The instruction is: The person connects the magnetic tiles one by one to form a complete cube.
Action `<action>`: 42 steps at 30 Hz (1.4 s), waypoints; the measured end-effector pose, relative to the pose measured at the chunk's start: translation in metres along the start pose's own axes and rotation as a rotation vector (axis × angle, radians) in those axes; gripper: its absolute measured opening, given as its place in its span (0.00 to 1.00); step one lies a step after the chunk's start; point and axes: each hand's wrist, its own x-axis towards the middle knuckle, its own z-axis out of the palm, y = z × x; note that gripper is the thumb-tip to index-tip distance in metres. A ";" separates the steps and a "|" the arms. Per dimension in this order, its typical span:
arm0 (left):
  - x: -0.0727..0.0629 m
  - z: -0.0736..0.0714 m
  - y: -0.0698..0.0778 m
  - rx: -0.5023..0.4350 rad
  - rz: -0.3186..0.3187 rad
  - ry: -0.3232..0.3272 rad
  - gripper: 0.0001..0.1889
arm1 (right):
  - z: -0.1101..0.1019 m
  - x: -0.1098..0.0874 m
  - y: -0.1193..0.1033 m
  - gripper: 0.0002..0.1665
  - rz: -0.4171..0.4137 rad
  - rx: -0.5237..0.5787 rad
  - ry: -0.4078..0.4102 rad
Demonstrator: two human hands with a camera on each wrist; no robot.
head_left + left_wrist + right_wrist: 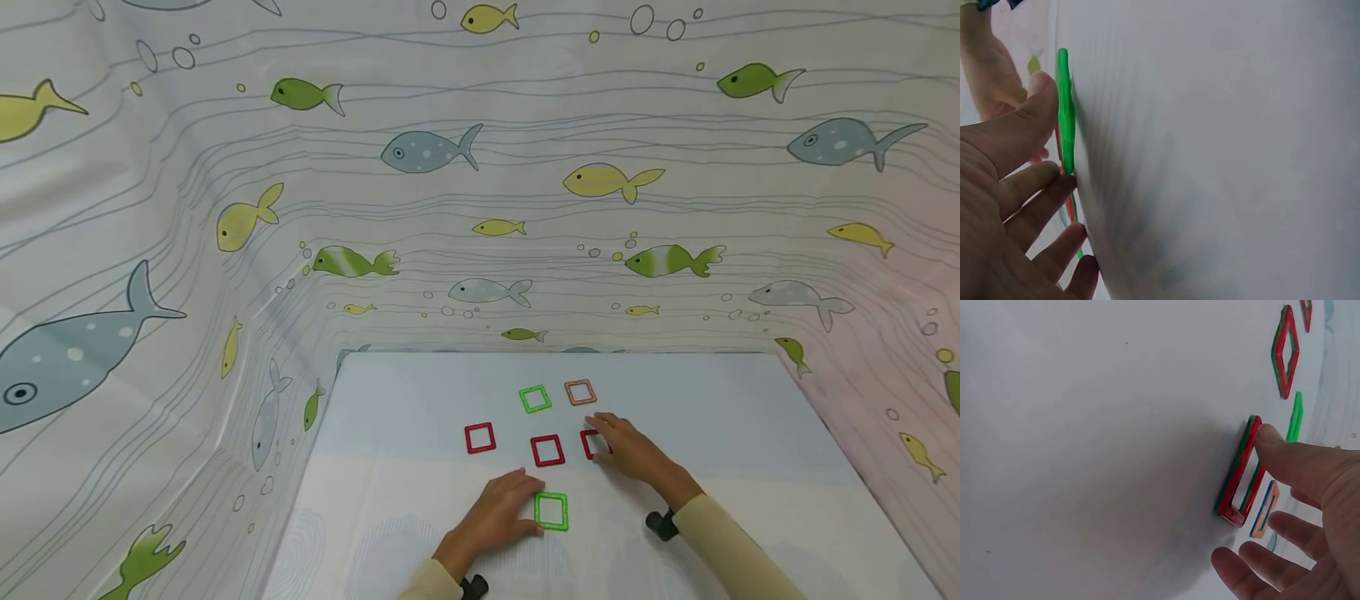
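Observation:
My left hand (pixel 497 514) lies at the left side of a green square frame (pixel 566 510), its thumb and index finger at two corners, pinching it. The left wrist view shows this green frame (pixel 1066 119) edge-on beside the thumb (pixel 1040 103). Farther right, my right hand (pixel 628 450) reaches over a red square frame (pixel 587 444), partly hidden by it. In the right wrist view the thumb touches the end of that red frame (pixel 1235 469), which has a green lower edge. The other fingers (pixel 1254 565) are spread beyond it, uncurled.
Between the hands lies another red frame (pixel 547 464), with one more red frame (pixel 480 451) to its left. A green frame (pixel 536 410) and an orange frame (pixel 581 403) are farther back on the white table (pixel 405 400). Fish-patterned sheeting (pixel 420 217) surrounds the table.

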 end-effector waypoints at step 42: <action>0.002 0.008 0.003 0.072 0.049 0.076 0.30 | -0.003 0.001 -0.003 0.30 -0.062 -0.160 -0.004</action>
